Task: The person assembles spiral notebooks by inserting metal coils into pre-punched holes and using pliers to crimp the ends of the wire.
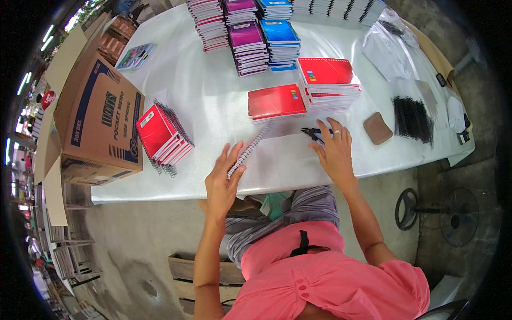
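Looks bright over the table (176,80), with whitish glare streaking across it. Shows tubes (22,84) glowing at far left and falls off to dimness at far right. Bends strongly toward a black rim; reads crisp mid-frame, smeared near the left edge.

A pink buttoned top (330,282) is worn with grey trousers (316,209).

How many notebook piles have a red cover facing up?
3: coil-bound pile beside the carton, low pile mid-table, taller pile to its right. Red-edged back stack is cut off; can't tell.
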`<action>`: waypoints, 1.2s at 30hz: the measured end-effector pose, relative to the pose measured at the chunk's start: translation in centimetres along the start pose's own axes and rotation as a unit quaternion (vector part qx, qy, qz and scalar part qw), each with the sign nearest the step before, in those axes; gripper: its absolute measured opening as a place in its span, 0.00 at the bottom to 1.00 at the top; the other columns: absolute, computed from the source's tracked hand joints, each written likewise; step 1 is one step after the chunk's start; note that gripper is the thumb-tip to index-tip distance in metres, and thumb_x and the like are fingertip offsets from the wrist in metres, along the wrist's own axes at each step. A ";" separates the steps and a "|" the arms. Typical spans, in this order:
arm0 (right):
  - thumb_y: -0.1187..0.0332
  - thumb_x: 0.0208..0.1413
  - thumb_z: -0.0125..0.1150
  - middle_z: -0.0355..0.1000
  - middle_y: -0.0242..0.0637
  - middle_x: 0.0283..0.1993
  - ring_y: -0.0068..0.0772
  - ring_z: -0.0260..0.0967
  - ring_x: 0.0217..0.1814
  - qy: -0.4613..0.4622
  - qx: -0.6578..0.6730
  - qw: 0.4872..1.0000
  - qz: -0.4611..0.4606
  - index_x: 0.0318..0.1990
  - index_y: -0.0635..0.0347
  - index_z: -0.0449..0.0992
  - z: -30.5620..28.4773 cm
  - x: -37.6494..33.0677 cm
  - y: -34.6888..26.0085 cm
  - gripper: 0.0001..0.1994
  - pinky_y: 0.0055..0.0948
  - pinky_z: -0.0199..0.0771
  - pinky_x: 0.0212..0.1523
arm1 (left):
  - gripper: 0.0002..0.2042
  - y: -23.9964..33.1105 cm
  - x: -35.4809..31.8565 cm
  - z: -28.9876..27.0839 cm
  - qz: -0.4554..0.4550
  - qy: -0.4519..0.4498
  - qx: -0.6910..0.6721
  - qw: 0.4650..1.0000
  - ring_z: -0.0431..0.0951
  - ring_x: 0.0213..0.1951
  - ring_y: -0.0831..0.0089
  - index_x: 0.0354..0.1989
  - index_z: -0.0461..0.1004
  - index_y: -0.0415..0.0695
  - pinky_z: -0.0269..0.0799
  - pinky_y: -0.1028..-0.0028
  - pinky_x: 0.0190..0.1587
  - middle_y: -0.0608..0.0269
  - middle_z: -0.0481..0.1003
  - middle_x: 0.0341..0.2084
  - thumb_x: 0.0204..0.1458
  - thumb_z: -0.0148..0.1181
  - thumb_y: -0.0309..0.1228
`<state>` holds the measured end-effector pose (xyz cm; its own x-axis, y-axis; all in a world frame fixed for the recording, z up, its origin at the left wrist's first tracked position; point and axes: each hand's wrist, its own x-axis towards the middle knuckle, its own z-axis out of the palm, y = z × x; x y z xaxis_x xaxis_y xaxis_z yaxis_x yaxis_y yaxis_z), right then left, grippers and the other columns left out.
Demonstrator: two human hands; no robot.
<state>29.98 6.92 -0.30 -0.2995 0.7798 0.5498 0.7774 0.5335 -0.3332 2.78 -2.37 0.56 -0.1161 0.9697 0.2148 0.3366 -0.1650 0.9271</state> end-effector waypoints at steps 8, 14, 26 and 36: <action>0.61 0.52 0.64 0.66 0.46 0.46 0.50 0.64 0.47 -0.126 0.095 0.987 -0.041 0.58 0.52 0.71 -0.1 -0.9 -1.8 0.24 0.44 0.69 0.46 | 0.28 0.3 -1.0 2.4 0.065 0.013 0.403 0.913 0.66 0.62 0.49 0.69 0.57 0.50 0.59 0.53 0.64 0.55 0.67 0.61 0.60 0.54 0.38; 0.60 0.52 0.65 0.66 0.42 0.43 0.46 0.64 0.45 -0.122 0.162 0.966 -0.159 0.54 0.51 0.74 -1.6 -1.1 -7.5 0.21 0.43 0.69 0.43 | 0.31 1.2 -0.8 2.8 0.037 0.014 0.407 0.913 0.67 0.61 0.48 0.70 0.55 0.48 0.62 0.49 0.60 0.54 0.68 0.60 0.58 0.57 0.38; 0.61 0.62 0.55 0.71 0.45 0.36 0.41 0.71 0.38 -0.438 0.334 0.833 0.057 0.48 0.59 0.76 -2.9 2.8 -7.5 0.14 0.36 0.71 0.41 | 0.29 1.7 -0.8 2.5 0.053 0.037 0.461 0.885 0.66 0.62 0.48 0.67 0.59 0.47 0.60 0.48 0.61 0.57 0.69 0.60 0.56 0.59 0.33; 0.64 0.61 0.58 0.69 0.42 0.39 0.41 0.67 0.40 -0.230 0.259 0.938 0.012 0.52 0.60 0.75 -2.0 3.4 -4.5 0.15 0.36 0.68 0.42 | 0.28 4.2 4.3 -7.7 0.135 0.247 0.591 0.756 0.67 0.61 0.49 0.66 0.61 0.48 0.64 0.50 0.59 0.59 0.68 0.61 0.57 0.58 0.38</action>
<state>26.61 6.50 4.59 -0.5847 0.7892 0.1877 0.4498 0.5080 -0.7346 -3.50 -0.32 7.76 -0.1311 0.6954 0.7066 0.9763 0.2144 -0.0298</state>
